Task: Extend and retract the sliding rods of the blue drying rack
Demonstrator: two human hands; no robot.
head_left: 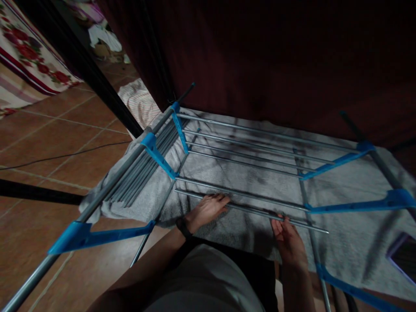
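A loose thin metal rod (250,210) runs across in front of me, a little nearer than the bars of a metal rack frame (240,190). My left hand (212,209), with a dark band on its wrist, is closed over the rod left of its middle. Towards the other end, my right hand (290,238) grips the same rod between thumb and fingers from below. Both rod ends stick out free of the blue plastic brackets (162,161). Several crossbars span the rack between the left brackets and the blue brackets on the right (338,164).
Several loose grey rods (143,173) lie in a bundle on the grey blanket (351,234), at the left. A phone (403,255) rests at the right edge. Behind hangs a dark curtain (260,65). Tiled floor (65,147) and a dark post (97,91) are on the left.
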